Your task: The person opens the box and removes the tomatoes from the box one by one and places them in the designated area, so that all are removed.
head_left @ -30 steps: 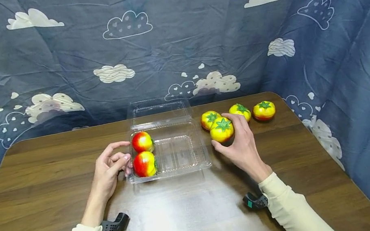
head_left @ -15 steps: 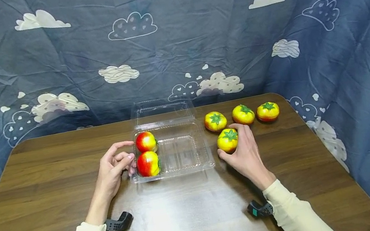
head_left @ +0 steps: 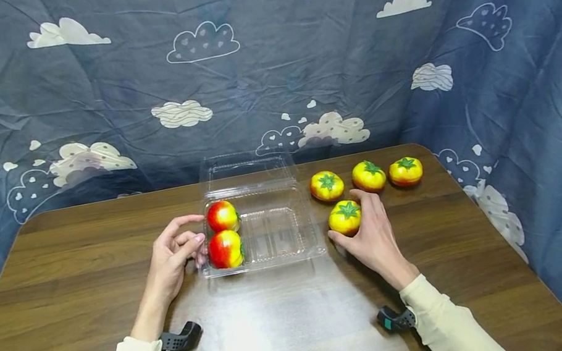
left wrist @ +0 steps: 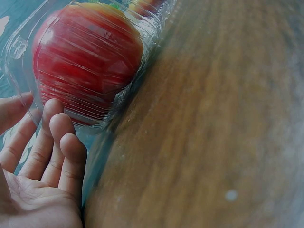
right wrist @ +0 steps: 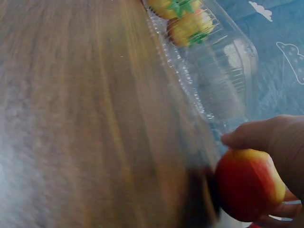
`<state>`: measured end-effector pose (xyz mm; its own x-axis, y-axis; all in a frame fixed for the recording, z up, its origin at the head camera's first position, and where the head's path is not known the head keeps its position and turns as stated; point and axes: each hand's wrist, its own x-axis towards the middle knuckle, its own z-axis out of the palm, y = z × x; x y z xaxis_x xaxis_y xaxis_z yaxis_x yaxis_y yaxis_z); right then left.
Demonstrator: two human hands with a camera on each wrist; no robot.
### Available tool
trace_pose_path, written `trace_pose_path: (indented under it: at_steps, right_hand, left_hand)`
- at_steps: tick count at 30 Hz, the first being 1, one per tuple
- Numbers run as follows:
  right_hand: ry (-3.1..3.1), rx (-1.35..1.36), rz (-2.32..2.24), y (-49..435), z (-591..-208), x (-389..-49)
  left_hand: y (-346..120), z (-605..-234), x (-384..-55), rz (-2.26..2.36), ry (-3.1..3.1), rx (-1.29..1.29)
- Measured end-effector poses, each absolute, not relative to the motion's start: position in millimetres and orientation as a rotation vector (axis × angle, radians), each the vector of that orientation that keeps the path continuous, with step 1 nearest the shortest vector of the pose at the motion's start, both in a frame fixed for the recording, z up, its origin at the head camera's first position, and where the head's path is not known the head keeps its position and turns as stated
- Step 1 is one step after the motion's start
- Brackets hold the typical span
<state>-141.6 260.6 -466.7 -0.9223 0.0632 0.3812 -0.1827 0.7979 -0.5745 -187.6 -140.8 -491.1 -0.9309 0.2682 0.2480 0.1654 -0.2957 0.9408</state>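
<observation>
In the head view, a clear plastic clamshell container [head_left: 277, 232] stands with its lid raised at the back. Inside it, along the left side, lie two red-and-yellow tomato-like fruits, the far one [head_left: 222, 216] and the near one [head_left: 226, 249]. My left hand [head_left: 167, 261] rests its fingertips at the container's left wall, fingers loosely bent; the left wrist view shows nothing in its palm [left wrist: 40, 204]. To the right of the container, my right hand [head_left: 373, 237] holds another such fruit [head_left: 345, 218] between thumb and fingers. That fruit's red underside [right wrist: 247, 187] shows in the right wrist view.
Behind the right hand sit three more such fruits in a row: left [head_left: 327, 186], middle [head_left: 368, 176] and right [head_left: 406, 171]. The brown wooden table [head_left: 69, 288] ends at a blue cloud-patterned curtain [head_left: 127, 71].
My right hand has drawn its fruit nearer to me, apart from the back row. The left hand stays at the container's side. The head view has shifted slightly.
</observation>
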Motion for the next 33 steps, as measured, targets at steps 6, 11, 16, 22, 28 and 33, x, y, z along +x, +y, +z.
trace_pose_path:
  at_steps: [6,11,16,22,28,33]
  right_hand:
    - [-2.536,0.161,0.919,260,-459,-144]
    - [-2.47,0.213,0.93,259,-455,-145]
    - [-2.444,0.232,0.928,261,-451,-146]
    - [-2.405,0.256,0.915,260,-451,-145]
    - [-2.361,0.314,0.937,249,-450,-143]
    - [-2.358,0.33,0.955,236,-446,-143]
  left_hand:
    - [-143,-492,-186,2.426,1.813,0.541]
    - [-142,-493,-185,2.445,1.785,0.555]
    - [-138,-491,-186,2.448,1.78,0.573]
    - [-136,-489,-189,2.447,1.779,0.578]
    - [-136,-489,-188,2.44,1.783,0.579]
    - [-137,-490,-186,2.427,1.794,0.566]
